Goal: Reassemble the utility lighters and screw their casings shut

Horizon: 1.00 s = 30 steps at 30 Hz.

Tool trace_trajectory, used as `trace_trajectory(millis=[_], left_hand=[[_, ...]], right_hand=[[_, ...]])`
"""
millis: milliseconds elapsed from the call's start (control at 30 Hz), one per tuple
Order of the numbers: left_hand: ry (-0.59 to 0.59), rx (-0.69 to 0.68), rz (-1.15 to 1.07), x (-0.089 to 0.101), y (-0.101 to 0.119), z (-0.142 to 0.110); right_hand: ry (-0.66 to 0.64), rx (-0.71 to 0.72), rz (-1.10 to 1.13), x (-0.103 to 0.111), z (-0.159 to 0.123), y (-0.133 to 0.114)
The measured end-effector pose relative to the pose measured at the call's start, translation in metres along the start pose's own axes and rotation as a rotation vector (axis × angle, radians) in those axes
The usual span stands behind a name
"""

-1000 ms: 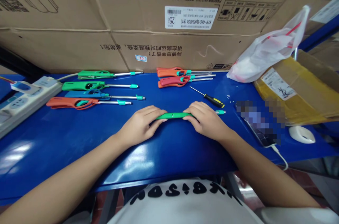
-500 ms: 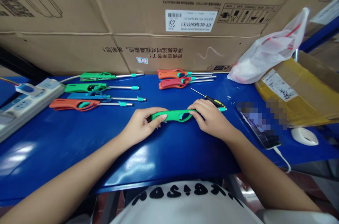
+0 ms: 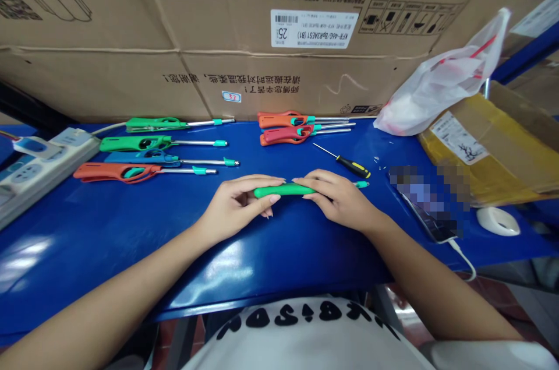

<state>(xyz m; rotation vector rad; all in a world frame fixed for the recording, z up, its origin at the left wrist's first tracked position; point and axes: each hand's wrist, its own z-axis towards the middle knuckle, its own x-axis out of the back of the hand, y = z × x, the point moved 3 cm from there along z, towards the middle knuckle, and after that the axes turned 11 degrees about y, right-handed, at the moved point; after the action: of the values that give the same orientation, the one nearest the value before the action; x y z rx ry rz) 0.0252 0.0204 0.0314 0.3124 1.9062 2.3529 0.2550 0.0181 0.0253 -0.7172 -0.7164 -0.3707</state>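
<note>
Between my two hands is a green long-nosed gas lighter (image 3: pixel 285 190), held level above the blue table, its narrow edge facing me. My left hand (image 3: pixel 238 201) pinches the handle's left end, thumb in front and fingers behind. My right hand (image 3: pixel 340 198) is closed around the right part, hiding most of the metal tube; only the teal tip shows beyond the knuckles. Just behind my right hand lies a black and yellow screwdriver (image 3: pixel 353 166). To the left lie an orange lighter (image 3: pixel 116 172), a blue lighter (image 3: pixel 144 158) and two green lighters (image 3: pixel 135 143).
Several orange and red lighters (image 3: pixel 288 135) lie at the back against a big cardboard box (image 3: pixel 236 3). A white power strip (image 3: pixel 39 172) is at left. On the right are a phone (image 3: pixel 430 224) on a cable, a white mouse (image 3: pixel 498 221), a taped carton (image 3: pixel 493 154) and a plastic bag (image 3: pixel 437 90).
The green lighter has been rolled in my hands: its trigger opening faced me before, and now its narrow edge does. My right fingers have shifted left along it.
</note>
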Motion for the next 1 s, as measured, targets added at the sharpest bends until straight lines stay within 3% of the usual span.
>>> trace_trajectory(millis=[133,400,500,700,1000], left_hand=[[0.023,-0.120,0.067,0.000,0.003,-0.006],[0.033,-0.175,0.095,-0.005,0.007,-0.011],[0.029,-0.103,0.073,-0.008,0.003,-0.010],[0.101,0.118,0.024,-0.008,-0.008,-0.002],[0.389,0.217,-0.183,0.023,-0.016,0.016]], right_hand=[[0.029,-0.001,0.060,0.000,0.000,-0.001],[0.080,0.067,0.033,-0.002,0.000,-0.011],[0.092,0.068,0.035,-0.004,0.000,-0.012],[0.069,-0.066,-0.062,-0.002,0.001,-0.002],[0.042,-0.114,-0.390,0.045,-0.007,0.026]])
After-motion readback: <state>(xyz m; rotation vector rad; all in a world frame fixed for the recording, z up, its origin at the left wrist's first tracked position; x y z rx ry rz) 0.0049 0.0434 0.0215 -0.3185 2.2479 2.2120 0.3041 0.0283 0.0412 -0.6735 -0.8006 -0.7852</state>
